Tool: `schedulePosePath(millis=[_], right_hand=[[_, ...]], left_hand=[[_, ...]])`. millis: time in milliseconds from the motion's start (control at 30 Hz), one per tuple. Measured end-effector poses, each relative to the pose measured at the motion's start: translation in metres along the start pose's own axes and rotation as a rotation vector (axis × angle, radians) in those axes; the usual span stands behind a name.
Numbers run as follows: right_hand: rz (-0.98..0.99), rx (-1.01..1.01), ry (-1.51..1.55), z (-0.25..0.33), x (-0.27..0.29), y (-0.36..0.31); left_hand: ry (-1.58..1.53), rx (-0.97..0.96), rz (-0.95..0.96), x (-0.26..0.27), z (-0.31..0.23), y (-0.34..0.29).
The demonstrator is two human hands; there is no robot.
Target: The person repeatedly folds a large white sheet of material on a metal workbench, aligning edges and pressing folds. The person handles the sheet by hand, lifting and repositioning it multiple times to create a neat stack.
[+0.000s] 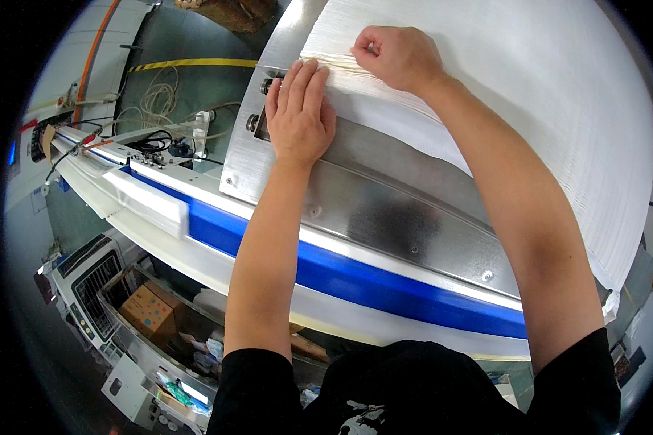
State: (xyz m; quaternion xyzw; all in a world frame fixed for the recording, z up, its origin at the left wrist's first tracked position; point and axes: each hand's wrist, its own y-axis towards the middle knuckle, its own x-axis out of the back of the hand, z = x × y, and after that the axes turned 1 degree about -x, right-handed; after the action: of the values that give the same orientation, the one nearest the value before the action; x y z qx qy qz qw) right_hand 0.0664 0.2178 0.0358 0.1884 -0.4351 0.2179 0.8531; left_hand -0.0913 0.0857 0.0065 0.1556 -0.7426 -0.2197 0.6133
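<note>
A thick stack of thin white sheets [530, 65], cloth or paper, lies on a metal-topped table [384, 210]. Its near left corner shows many ruffled, slightly yellowish layer edges. My left hand [297, 116] rests with fingers stretched out at this corner, the fingertips touching the layer edges and the palm over the metal rim. Farther in and to the right, my right hand [403, 58] is curled at the stack, thumb and forefinger bent together in a ring. What its fingertips hold, if anything, is too small to make out.
Round metal knobs [252, 123] stick out at the table's left edge. A blue strip [370, 283] runs along the near side. Loose cables [159, 98] lie at left on the floor and frame. Below left, a bin holds a cardboard box [152, 312].
</note>
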Motion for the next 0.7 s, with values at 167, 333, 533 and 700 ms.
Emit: schedulePosePath(millis=[167, 333, 533, 700], right_hand=[[0.009, -0.026, 0.022, 0.001, 0.002, 0.001], [0.02, -0.032, 0.042, -0.001, 0.001, 0.003], [0.017, -0.048, 0.035, -0.003, -0.002, 0.003], [0.049, -0.055, 0.041, -0.001, 0.004, 0.002]], left_hand=[[-0.001, -0.003, -0.021, 0.0, 0.003, -0.006], [0.002, 0.006, -0.034, 0.001, 0.002, -0.004], [0.054, 0.016, -0.017, -0.003, -0.002, 0.005], [0.058, 0.03, -0.031, -0.004, -0.003, 0.005]])
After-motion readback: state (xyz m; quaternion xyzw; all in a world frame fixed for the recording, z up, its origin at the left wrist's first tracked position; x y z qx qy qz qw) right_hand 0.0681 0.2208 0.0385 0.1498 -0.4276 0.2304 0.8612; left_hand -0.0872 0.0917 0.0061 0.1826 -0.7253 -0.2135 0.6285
